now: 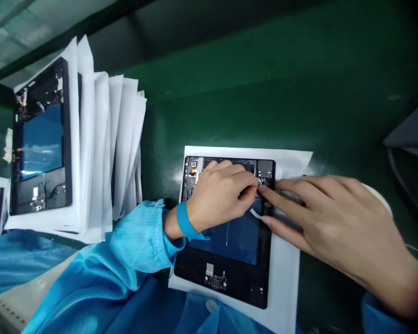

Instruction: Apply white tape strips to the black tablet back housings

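Note:
A tablet (245,283) lies with its inside showing on a white sheet (285,287). My left hand (223,190), with a blue band around the wrist, reaches across its upper half. Thumb and forefinger are pinched together near the tablet's upper right; what they grip is hidden. My right hand (334,218) comes in from the right, fingers stretched and spread. Its forefinger tip meets the left fingertips, and its thumb tip touches a thin white curved strip (256,214). A pale rounded edge (379,199) shows behind this hand; its kind is unclear.
On the left leans a stack of white sheets (101,139) with another opened tablet (66,134) on top. The green work surface (264,111) stretches behind. A dark cable (395,174) runs at the right edge, below a grey object (413,132).

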`<action>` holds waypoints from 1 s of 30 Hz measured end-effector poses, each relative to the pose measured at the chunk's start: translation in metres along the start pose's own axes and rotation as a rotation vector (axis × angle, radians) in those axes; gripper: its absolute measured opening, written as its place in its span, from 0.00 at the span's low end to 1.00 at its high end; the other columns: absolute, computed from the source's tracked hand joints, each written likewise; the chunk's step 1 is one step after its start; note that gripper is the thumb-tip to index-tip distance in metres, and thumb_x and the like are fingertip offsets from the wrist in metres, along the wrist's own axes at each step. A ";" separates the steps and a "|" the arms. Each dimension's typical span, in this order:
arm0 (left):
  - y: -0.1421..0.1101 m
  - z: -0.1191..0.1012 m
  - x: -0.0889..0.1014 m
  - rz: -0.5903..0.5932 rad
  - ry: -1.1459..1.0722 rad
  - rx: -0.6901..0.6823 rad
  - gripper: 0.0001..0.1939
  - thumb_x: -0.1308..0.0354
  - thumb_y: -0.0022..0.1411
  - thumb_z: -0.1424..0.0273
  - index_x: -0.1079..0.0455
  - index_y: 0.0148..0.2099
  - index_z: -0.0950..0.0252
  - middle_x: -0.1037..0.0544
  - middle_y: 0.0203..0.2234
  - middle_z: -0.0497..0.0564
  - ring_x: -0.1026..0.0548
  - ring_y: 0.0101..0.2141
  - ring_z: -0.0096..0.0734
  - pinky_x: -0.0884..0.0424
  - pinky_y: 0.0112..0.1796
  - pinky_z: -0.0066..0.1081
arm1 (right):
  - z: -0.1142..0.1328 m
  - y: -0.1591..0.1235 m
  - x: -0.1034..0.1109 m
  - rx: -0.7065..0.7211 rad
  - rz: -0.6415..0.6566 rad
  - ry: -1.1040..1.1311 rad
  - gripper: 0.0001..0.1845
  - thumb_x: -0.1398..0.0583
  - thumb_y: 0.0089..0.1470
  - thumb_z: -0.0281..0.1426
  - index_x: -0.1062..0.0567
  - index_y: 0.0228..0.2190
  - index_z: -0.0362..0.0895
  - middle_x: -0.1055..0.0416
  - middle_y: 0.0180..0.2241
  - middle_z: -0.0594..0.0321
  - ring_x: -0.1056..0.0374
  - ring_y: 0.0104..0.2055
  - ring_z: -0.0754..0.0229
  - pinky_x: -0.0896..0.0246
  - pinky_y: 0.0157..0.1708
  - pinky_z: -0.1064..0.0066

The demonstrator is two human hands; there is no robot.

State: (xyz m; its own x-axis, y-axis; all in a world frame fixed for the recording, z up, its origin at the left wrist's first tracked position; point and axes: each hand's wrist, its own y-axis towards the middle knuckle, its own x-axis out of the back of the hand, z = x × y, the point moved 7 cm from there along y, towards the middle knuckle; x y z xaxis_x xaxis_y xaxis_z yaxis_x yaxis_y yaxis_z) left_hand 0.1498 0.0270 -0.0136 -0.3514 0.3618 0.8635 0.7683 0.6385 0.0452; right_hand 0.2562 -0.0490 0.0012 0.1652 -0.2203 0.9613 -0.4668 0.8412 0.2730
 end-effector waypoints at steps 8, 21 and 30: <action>-0.001 0.002 -0.002 -0.005 -0.021 -0.035 0.08 0.45 0.67 0.72 0.26 0.35 0.63 0.24 0.28 0.46 0.31 0.31 0.32 0.43 0.34 0.35 | 0.002 0.003 0.004 -0.026 -0.029 0.043 0.17 0.41 0.61 0.39 0.24 0.45 0.39 0.23 0.40 0.53 0.30 0.39 0.51 0.36 0.41 0.59; -0.001 0.004 -0.004 -0.025 0.057 -0.102 0.11 0.48 0.69 0.70 0.28 0.34 0.62 0.23 0.29 0.47 0.30 0.34 0.35 0.43 0.35 0.39 | 0.002 0.009 0.006 -0.143 -0.151 -0.070 0.12 0.34 0.52 0.24 0.25 0.41 0.41 0.22 0.35 0.62 0.30 0.31 0.63 0.40 0.31 0.70; -0.002 0.003 -0.005 -0.049 0.070 -0.121 0.10 0.48 0.69 0.71 0.29 0.34 0.62 0.23 0.28 0.48 0.30 0.34 0.36 0.44 0.34 0.39 | 0.007 0.011 0.005 -0.108 -0.116 -0.128 0.12 0.33 0.52 0.25 0.25 0.39 0.41 0.23 0.32 0.62 0.33 0.29 0.63 0.44 0.28 0.70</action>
State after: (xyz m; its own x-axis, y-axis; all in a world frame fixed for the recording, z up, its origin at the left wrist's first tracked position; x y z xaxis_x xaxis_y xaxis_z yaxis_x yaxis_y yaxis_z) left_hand 0.1479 0.0262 -0.0193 -0.3554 0.2815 0.8913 0.8115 0.5662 0.1447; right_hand 0.2460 -0.0438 0.0094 0.0968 -0.3738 0.9225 -0.3538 0.8533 0.3829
